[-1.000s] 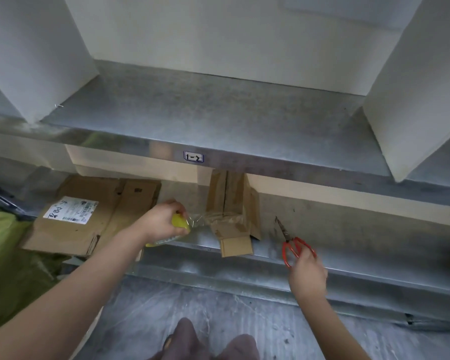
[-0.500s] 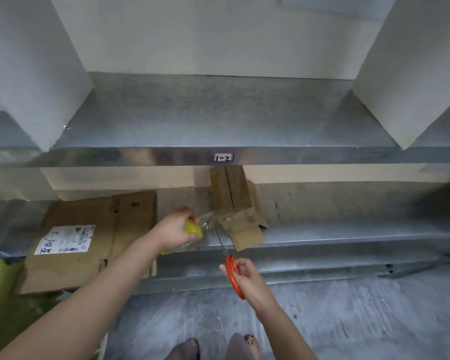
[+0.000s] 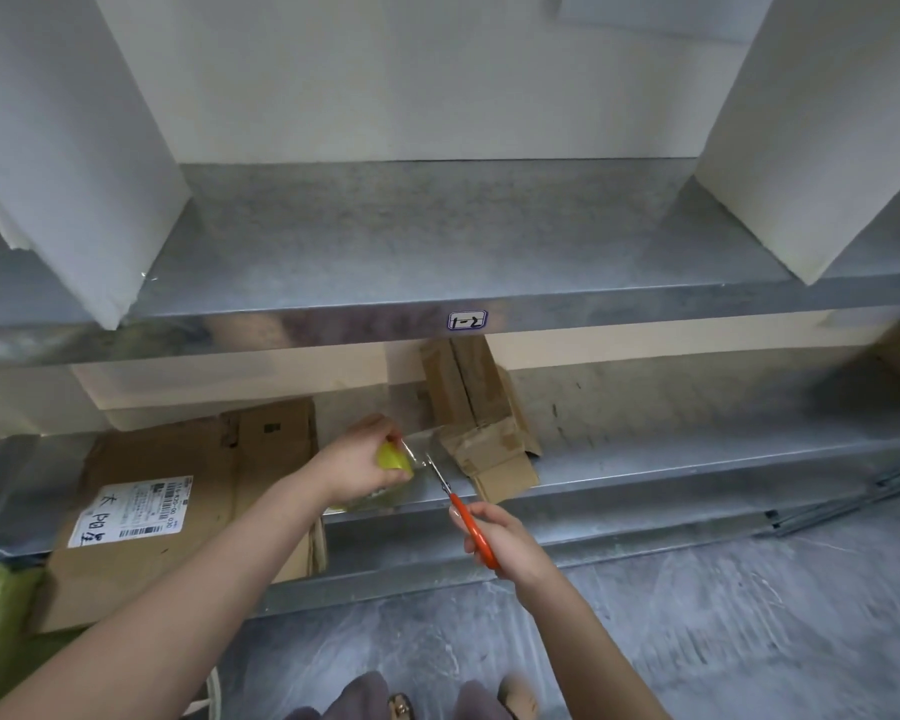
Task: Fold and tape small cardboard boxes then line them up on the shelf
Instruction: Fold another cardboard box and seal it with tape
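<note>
Now sets scissors (image 3: 461, 511) at the strip (image 3: 418, 450) of tape, no longer far right as a second ago. Grips the yellow roll (image 3: 392, 456) in the left hand (image 3: 354, 470), drawing the strip taut rightward. Clenches the orange handles in the right hand (image 3: 510, 540), blades at the strip. Has the box (image 3: 481, 444), flaps loose, just beyond on the lower shelf (image 3: 671, 459). Looks like the taping step, at the cut; next calls for a snip near the roll, then pressing the tail onto the box.
</note>
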A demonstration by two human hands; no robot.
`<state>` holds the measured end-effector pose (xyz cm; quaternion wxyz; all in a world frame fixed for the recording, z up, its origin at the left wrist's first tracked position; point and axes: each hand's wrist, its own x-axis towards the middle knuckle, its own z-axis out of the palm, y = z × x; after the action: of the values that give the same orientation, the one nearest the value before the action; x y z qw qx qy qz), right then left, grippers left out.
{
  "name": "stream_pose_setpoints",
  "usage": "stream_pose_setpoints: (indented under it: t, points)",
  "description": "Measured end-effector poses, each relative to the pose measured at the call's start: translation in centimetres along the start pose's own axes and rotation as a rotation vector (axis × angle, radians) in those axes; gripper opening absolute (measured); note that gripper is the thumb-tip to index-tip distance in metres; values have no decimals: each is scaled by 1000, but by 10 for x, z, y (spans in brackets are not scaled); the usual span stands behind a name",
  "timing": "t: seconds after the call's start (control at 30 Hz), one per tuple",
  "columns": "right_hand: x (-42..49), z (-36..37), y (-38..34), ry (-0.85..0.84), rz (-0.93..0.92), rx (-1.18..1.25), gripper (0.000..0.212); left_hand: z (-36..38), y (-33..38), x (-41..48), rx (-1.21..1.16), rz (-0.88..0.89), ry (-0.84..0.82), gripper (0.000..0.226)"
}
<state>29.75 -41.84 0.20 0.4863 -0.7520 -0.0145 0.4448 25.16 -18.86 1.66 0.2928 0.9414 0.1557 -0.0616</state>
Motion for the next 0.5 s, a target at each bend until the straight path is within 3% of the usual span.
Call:
stream_pose_setpoints:
  t: [0.33,0.5]
  points:
    - [11,-7,7,23,-61,-4,31,3,-1,1,4,16,-11,40]
    - [17,-6,10,71,-91,-141,34,5,0,0,19,33,8,40]
